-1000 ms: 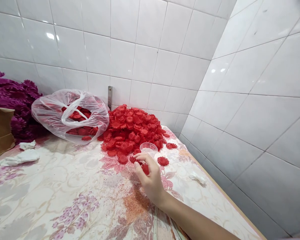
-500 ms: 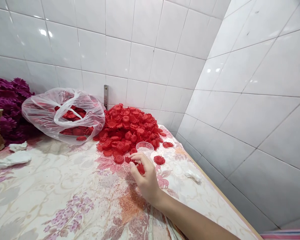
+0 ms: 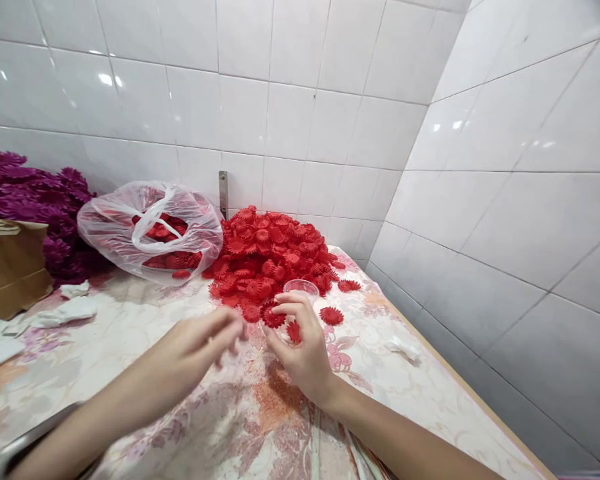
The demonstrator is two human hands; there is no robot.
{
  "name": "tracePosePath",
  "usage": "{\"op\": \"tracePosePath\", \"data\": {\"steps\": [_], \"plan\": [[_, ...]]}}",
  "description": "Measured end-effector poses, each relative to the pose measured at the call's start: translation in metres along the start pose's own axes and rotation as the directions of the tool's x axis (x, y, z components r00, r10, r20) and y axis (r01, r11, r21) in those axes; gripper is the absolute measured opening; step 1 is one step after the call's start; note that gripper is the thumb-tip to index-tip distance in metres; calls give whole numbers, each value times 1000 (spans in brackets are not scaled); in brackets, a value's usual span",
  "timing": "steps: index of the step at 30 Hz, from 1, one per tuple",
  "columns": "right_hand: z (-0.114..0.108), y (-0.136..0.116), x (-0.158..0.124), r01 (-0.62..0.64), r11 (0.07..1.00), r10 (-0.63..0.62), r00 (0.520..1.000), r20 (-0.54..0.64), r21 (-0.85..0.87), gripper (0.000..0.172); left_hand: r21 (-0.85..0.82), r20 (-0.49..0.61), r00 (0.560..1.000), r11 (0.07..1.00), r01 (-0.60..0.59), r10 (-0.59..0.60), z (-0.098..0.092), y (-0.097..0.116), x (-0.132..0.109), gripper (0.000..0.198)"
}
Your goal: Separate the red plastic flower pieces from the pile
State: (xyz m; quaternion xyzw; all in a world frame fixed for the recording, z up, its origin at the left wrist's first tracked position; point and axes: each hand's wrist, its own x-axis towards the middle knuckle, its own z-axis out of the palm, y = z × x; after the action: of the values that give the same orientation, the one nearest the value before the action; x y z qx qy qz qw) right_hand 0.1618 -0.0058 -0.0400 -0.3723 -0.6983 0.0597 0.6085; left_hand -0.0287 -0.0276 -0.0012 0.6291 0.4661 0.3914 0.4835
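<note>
My right hand (image 3: 307,353) is curled at the front of a heap of red artificial flower heads (image 3: 275,253), thumb and fingertips closed around the edge of one red flower head (image 3: 273,316). Another flower head (image 3: 294,331) lies just beneath these fingers. Behind them stands a clear round plastic container (image 3: 301,288), partly hidden by the hand. To the left, my left hand (image 3: 210,343) hangs over the table with its fingers bent and blurred by motion. Whether anything is in it does not show.
A clear plastic bag (image 3: 150,233) of red flower heads stands left of the heap. Purple artificial flowers (image 3: 63,207) and a cardboard box (image 3: 15,267) are farther left. White crumpled paper (image 3: 70,312) lies nearby. Thin pale stems (image 3: 316,447) lie beneath my right forearm. Tiled walls border the table.
My left hand has come into view from the lower left, toward the right hand. The flower head at my right fingertips shows more fully. The view has shifted a little left.
</note>
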Motion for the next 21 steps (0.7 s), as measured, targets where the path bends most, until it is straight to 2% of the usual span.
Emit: {"op": "tracePosePath", "data": {"steps": [2,4,5,8,10,11,13,15,17,19,21], "plan": [[1,0,-2,16,1000,-16,1000,-8,-12,22,-145,86,985,977,158,-147,16,12,25,26],[1,0,-3,42,999,-41,999,34,-8,19,-320,321,913,878,356,-253,32,9,41,34],[1,-1,-1,59,998,-59,995,76,-4,18,-384,387,882,823,418,-267,38,3,45,33],[-6,3,9,117,991,-104,976,192,-62,20,-562,308,919,733,384,-246,47,-16,47,21],[-15,11,21,98,968,-53,979,195,-230,16,-618,259,927,691,376,-273,47,-22,46,22],[-19,16,27,68,936,7,977,211,-345,22,-631,253,924,675,383,-287,45,-23,46,23],[-28,28,36,56,915,47,969,242,-399,32,-655,254,920,647,390,-297,42,-20,45,26],[-33,35,39,54,902,66,963,262,-427,33,-694,248,926,615,374,-284,41,-15,43,25],[-33,32,38,86,891,27,970,240,-446,29,-731,236,934,584,353,-269,41,-12,40,23],[-29,21,33,184,892,-96,970,224,-412,23,-753,229,937,563,342,-263,42,-13,38,20],[-23,6,25,317,919,-232,916,328,-234,23,-768,232,942,550,330,-241,43,-17,37,16]]}}
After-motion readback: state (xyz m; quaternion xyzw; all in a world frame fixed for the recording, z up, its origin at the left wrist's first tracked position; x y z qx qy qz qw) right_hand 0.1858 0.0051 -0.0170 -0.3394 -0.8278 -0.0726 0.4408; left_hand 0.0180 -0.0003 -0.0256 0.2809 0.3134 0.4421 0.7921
